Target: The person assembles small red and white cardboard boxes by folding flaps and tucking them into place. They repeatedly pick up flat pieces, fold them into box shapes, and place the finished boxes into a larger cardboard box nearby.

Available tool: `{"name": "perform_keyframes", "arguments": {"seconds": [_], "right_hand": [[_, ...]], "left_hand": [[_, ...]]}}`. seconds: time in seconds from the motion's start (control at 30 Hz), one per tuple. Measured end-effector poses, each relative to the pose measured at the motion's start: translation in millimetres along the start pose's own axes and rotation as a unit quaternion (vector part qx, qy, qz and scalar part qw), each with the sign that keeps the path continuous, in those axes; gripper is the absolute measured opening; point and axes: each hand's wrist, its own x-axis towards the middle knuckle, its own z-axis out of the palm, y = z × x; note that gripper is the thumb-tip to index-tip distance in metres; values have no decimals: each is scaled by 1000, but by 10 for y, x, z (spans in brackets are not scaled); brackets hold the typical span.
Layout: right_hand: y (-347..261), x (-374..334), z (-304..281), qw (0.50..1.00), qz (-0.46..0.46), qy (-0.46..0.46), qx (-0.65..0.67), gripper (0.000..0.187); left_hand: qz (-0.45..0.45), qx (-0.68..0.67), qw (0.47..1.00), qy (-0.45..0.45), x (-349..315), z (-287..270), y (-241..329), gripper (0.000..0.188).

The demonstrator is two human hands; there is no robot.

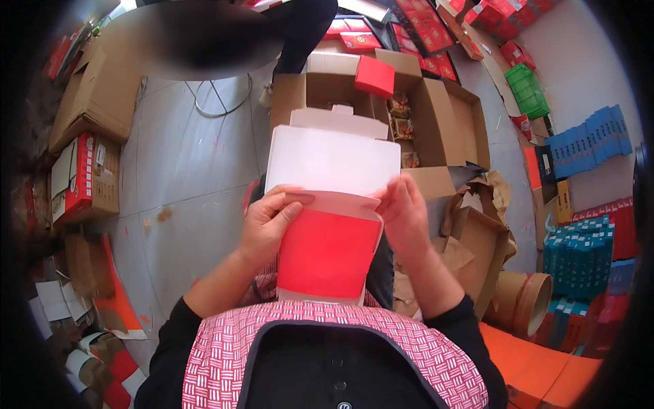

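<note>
A partly folded paperboard carton (pixel 327 255) lies across my lap, red on its near panel. Its white inner side (pixel 334 160) faces up on the far panel, with tucked flaps and a tab along the far edge. At the fold between the two panels, my left hand (pixel 268 221) pinches the left edge, thumb on top of the red panel. My right hand (pixel 407 218) is closed at the right end of the same fold, its fingers bent round the corner flap. The carton's underside is hidden.
An open brown cardboard box (pixel 436 123) with small packages stands ahead, and a red box (pixel 375 76) rests on it. Brown boxes (pixel 95 109) line the left. To the right are a green basket (pixel 528 92), teal packages (pixel 579 255) and a cardboard tube (pixel 524 300). Another person is at the top.
</note>
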Motion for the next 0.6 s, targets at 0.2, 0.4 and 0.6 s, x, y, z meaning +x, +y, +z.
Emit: {"name": "perform_keyframes", "arguments": {"seconds": [0.2, 0.4, 0.6], "right_hand": [[-493, 473, 147, 905, 224, -262, -249, 24], [-537, 577, 338, 869, 194, -329, -315, 30], [-394, 429, 314, 891, 202, -270, -304, 32]], "left_hand": [[42, 12, 999, -31, -38, 72, 203, 15], [87, -87, 992, -28, -66, 127, 76, 25], [104, -175, 978, -35, -75, 99, -12, 43]]}}
